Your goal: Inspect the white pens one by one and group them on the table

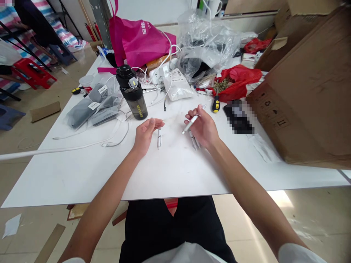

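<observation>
My right hand (203, 128) holds a white pen (189, 125) between thumb and fingers, tilted above the white table (175, 175). Beneath that hand, more pens (193, 140) lie side by side, partly covered by it. My left hand (146, 135) rests at the table with its fingers extended and nothing in them. Just right of its fingertips lies another white pen (159, 138), pointing away from me.
A black bottle (133, 93) stands behind my left hand, beside grey packets (82, 109) and white cables. Farther back are a pink bag (142, 40), clear plastic, a red bag (241, 80) and a screwdriver (216, 104). A large cardboard box (307, 95) borders the right.
</observation>
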`<action>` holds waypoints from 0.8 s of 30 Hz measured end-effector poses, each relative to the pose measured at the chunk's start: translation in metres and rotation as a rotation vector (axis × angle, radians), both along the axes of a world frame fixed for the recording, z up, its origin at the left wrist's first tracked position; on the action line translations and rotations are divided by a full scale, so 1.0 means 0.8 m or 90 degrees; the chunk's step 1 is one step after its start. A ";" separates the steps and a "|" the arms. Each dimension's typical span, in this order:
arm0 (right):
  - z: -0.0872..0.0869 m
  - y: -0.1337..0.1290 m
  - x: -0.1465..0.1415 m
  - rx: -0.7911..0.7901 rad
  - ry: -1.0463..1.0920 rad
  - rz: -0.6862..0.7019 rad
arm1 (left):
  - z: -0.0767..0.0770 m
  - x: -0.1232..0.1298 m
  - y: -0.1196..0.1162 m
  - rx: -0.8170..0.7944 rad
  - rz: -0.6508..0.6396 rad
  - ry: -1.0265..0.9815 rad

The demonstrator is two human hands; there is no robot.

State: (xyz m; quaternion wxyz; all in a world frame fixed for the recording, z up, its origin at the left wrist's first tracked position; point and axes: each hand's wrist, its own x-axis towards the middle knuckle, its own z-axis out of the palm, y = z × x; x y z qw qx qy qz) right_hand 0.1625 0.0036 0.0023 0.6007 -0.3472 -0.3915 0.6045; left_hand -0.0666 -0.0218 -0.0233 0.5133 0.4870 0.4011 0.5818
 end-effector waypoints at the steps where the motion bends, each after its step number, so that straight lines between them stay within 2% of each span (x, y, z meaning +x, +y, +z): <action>1: 0.001 0.001 0.003 0.000 0.019 0.013 | 0.000 0.000 0.001 -0.004 0.013 -0.008; 4: -0.001 0.003 0.014 0.019 0.056 0.064 | 0.002 0.000 0.002 -0.018 0.039 -0.027; 8: -0.011 0.007 0.034 0.034 0.074 0.127 | 0.005 0.000 0.002 -0.046 0.033 -0.056; 14: -0.019 0.008 0.046 -0.009 0.075 0.064 | 0.007 -0.001 0.000 -0.049 0.011 -0.052; 20: -0.017 0.005 0.044 0.046 0.132 0.112 | 0.002 -0.002 0.000 -0.048 0.000 -0.044; 24: -0.010 0.004 0.033 0.039 0.145 0.066 | 0.001 -0.003 0.001 -0.048 -0.001 -0.056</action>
